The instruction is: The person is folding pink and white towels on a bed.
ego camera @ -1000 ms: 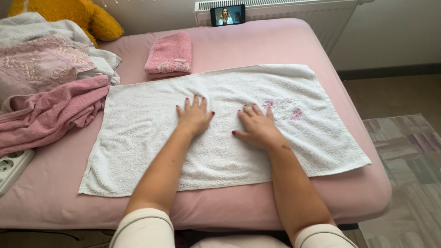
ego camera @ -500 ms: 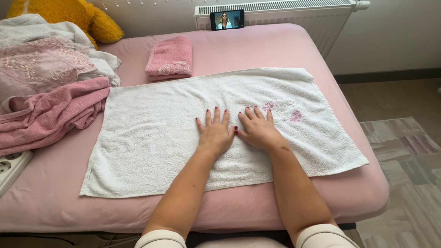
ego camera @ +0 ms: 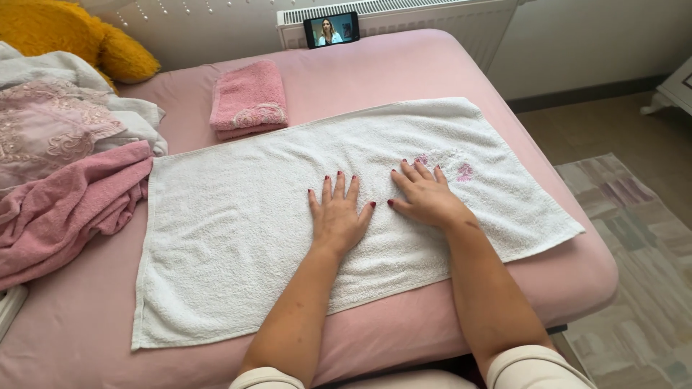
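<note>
Nearest the camera, two bare forearms reach out from pale sleeves over the front edge of a bed [ego camera: 404, 72] covered in a pink sheet. Both hands lie flat, palms down and fingers spread, holding nothing: the left hand [ego camera: 337, 216] presses on the middle of a white towel [ego camera: 231, 216], and the right hand [ego camera: 427, 196] rests just beside it, thumbs near each other but apart. The towel is spread out in a single layer across the bed, its long side running left to right and slightly askew, its near edge close to the front edge of the mattress. Small pink embroidery [ego camera: 463, 172] shows on the towel just beyond the right fingertips.

To the left, a crumpled pink towel [ego camera: 65, 209] touches the white towel's left edge, with a heap of pale lace-trimmed linen [ego camera: 58, 130] behind it. Farther back, a folded pink towel [ego camera: 249, 99] lies just beyond the white towel's far edge. At the head of the bed, a yellow plush toy [ego camera: 72, 36] sits in the left corner, and a phone [ego camera: 331, 29] with a lit screen leans against a white radiator [ego camera: 432, 14]. A patterned rug [ego camera: 634, 274] covers the floor on the right.
</note>
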